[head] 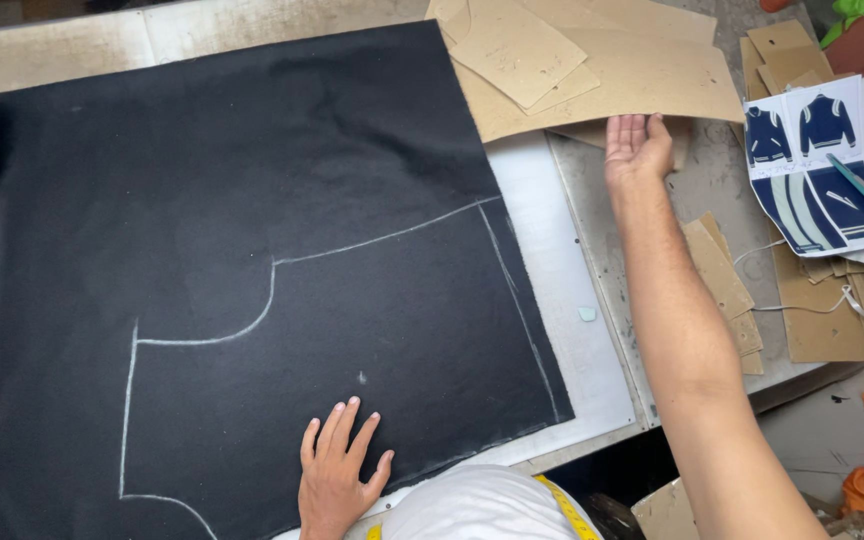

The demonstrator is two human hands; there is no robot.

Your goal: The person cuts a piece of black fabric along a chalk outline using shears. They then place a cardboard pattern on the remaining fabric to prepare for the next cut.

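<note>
Head view, looking down on a work table (592, 330). The right hand (636, 148) is stretched far forward, palm up, fingers slid beneath the near edge of a large cardboard pattern piece (632, 80); the thumb side shows, the fingertips are hidden under the board. Grip state: fingers extended and nearly flat, supporting the board from below rather than pinched on it — whether the thumb presses on the card cannot be told. The pattern piece lies directly above and beyond this hand, its far part resting on a stack of smaller cardboard pieces (517, 45).

The left hand (337, 470) lies flat, fingers spread wide, palm down on a dark fabric sheet (202, 180). It holds nothing; it only presses on the cloth. A white chalk outline (274, 280) runs on the fabric just beyond and to both sides of this hand; a small chalk dot (362, 378) sits just beyond the fingertips.

Right of the right forearm: more cardboard cut-outs (727, 280) and a printed sheet with jacket drawings (817, 165), well apart from the grip. A yellow measuring tape (564, 505) hangs over the person's white shirt, near the left wrist — between the two arms.
</note>
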